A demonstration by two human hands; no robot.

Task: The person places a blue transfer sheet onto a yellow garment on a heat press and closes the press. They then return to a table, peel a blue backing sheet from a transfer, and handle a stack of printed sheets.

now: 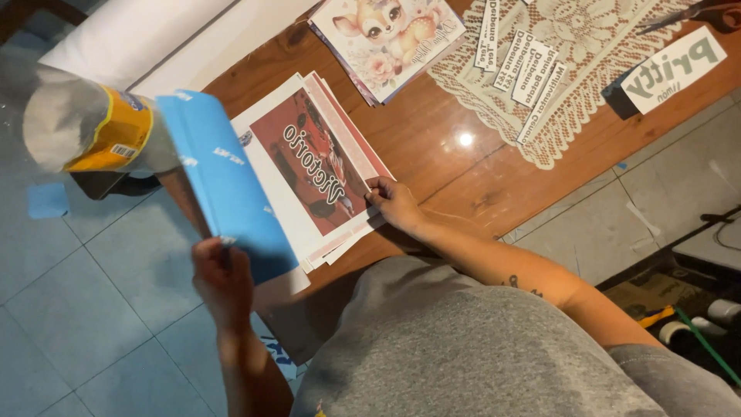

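Note:
My left hand [222,274] grips the near edge of a blue sheet [224,185] and holds it lifted and tilted over the left side of a paper stack. The stack of printed sheets [316,166] lies on a brown wooden table [440,147]; its top sheet shows a dark red picture with white lettering. My right hand [394,202] rests its fingertips on the near right corner of that stack, pinching the sheet edges. My grey shirt fills the bottom of the view.
A blurred plastic bottle [85,127] with a yellow label is close at the upper left. Farther back lie a stack of deer pictures [386,35], a lace doily [571,77] with several printed paper strips, a small box [671,69] and scissors [695,11]. Tiled floor surrounds the table.

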